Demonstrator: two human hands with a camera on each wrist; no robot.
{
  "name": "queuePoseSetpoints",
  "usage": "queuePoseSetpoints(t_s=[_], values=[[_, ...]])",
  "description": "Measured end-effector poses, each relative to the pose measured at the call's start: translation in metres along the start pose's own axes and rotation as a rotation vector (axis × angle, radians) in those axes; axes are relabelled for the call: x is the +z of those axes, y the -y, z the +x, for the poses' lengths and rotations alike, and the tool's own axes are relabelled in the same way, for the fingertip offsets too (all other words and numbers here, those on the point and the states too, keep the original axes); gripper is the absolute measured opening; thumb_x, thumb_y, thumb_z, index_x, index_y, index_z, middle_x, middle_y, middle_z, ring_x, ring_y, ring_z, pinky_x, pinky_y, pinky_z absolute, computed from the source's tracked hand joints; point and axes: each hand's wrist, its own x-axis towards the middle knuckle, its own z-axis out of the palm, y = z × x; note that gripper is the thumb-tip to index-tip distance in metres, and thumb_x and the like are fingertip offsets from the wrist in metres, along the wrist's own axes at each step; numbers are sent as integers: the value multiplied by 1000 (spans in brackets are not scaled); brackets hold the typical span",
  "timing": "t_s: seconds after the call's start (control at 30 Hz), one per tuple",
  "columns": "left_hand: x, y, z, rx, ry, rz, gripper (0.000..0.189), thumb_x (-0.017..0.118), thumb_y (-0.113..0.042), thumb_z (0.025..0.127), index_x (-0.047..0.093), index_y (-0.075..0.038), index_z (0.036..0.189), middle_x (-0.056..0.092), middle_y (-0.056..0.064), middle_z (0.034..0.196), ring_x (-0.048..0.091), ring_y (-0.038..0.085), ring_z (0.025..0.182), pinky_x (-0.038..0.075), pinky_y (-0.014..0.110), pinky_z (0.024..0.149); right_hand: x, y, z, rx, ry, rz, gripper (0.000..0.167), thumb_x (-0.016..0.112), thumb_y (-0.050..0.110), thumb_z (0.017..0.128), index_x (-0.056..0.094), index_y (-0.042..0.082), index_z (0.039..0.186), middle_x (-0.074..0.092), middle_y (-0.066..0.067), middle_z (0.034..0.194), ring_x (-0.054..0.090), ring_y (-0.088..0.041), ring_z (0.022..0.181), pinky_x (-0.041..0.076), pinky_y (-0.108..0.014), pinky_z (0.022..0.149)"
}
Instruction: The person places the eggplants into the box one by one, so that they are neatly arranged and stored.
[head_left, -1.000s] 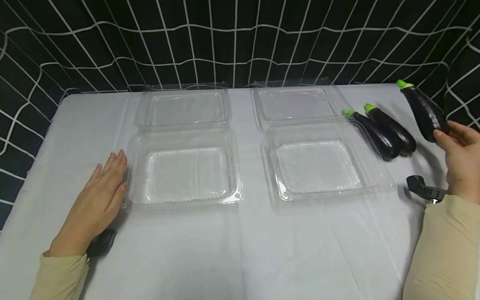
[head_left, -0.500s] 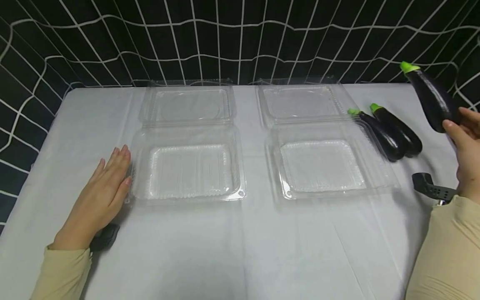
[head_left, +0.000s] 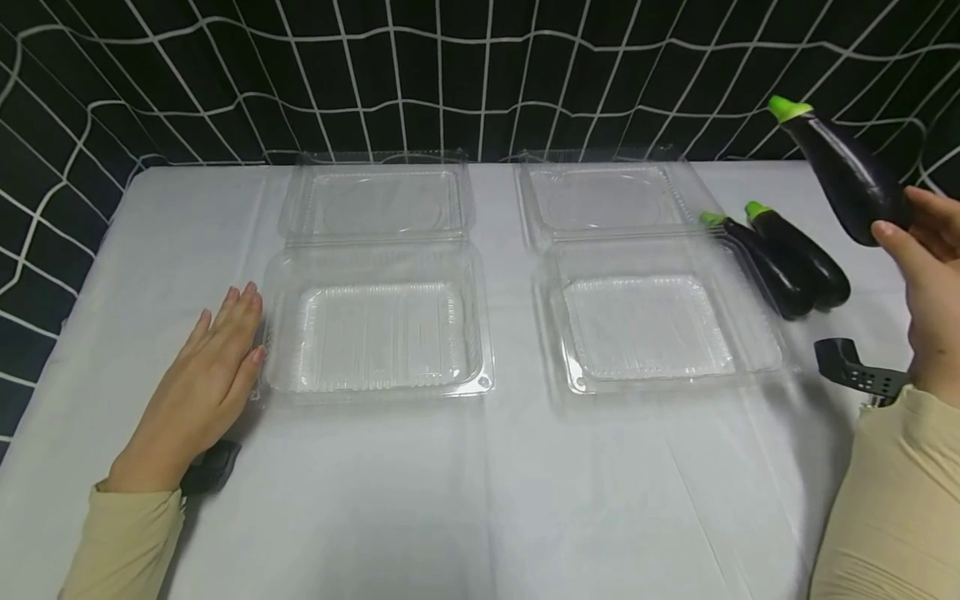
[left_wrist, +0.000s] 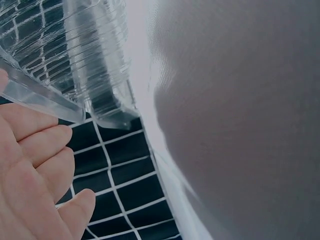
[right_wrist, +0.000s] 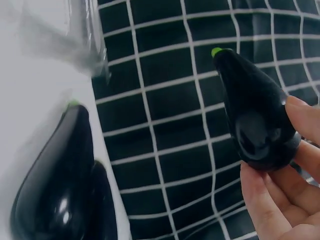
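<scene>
My right hand (head_left: 933, 283) grips a dark, glossy eggplant (head_left: 847, 175) by its thick end, raised above the table with the green cap pointing up and to the left. In the right wrist view the same eggplant (right_wrist: 257, 112) sits between thumb and fingers. Two more eggplants (head_left: 798, 258) lie side by side on the table beside the right clear plastic container (head_left: 645, 325). My left hand (head_left: 195, 383) lies with straight fingers along the left side of the other clear plastic container (head_left: 375, 342). In the left wrist view those fingers (left_wrist: 45, 145) are close to the container's edge.
Both containers stand with lids (head_left: 378, 204) folded back toward the far edge. A white cloth covers the table (head_left: 360, 500). Behind and at the sides hangs a dark backdrop with white netting (head_left: 465, 75). A black wrist mount (head_left: 862, 371) is on the right arm.
My right hand has lifted the eggplant higher and, most recently, moved it slightly left. The left hand keeps its place beside the left container. The head view has shifted slightly.
</scene>
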Motion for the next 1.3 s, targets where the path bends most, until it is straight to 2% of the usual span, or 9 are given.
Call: queuePoseSetpoints(t_s=[0.23,0.33,0.47,0.7,0.8,0.97,1.1,1.3], values=[[0,0,2,7,-3,0,53,40,-21,101,27,8,144,25,20,150,18,27,141,10,44,115,10,13,-8,-85,46,-5,35,64,-3,86,67,12,118,64,5,107,56,-6,97,41,-15,90],[0,0,3,7,-4,1,53,40,-21,101,27,8,144,26,21,150,18,27,141,9,43,115,15,19,-13,-107,84,79,34,64,-5,85,68,8,116,65,1,106,58,-9,97,42,-16,91],[-1,-1,3,-1,-1,13,53,41,-20,101,27,8,144,26,21,150,19,28,141,10,43,115,21,26,-19,-94,160,239,34,64,-10,83,68,2,114,65,-5,107,59,-14,99,44,-15,90],[-1,-1,2,-6,2,17,53,42,-19,100,27,8,144,27,21,150,19,27,141,9,42,116,27,34,-27,-68,221,309,34,66,-11,80,68,-1,113,65,-9,106,59,-16,94,46,-13,81],[-1,-1,2,-4,0,14,53,42,-19,100,27,8,144,26,21,150,18,26,142,9,41,116,29,36,-29,-84,236,289,36,65,-14,80,67,-2,113,65,-9,106,60,-16,94,46,-13,81],[-1,0,1,-1,-4,8,53,42,-19,100,27,7,144,26,21,150,18,26,142,8,41,116,32,41,-35,-91,243,183,37,65,-12,81,67,1,115,64,-7,110,58,-15,99,45,-11,81],[-1,-1,0,-4,-3,8,54,42,-20,101,27,7,145,26,20,150,18,26,142,8,41,116,33,47,-41,-80,245,24,38,66,-5,83,66,7,120,62,-3,114,57,-13,101,45,-10,83],[-1,-1,0,-8,-4,9,54,42,-21,101,27,7,144,26,20,150,19,26,141,9,41,116,37,50,-47,-154,273,-71,41,64,-9,83,65,7,121,62,-3,114,58,-12,99,46,-10,80]])
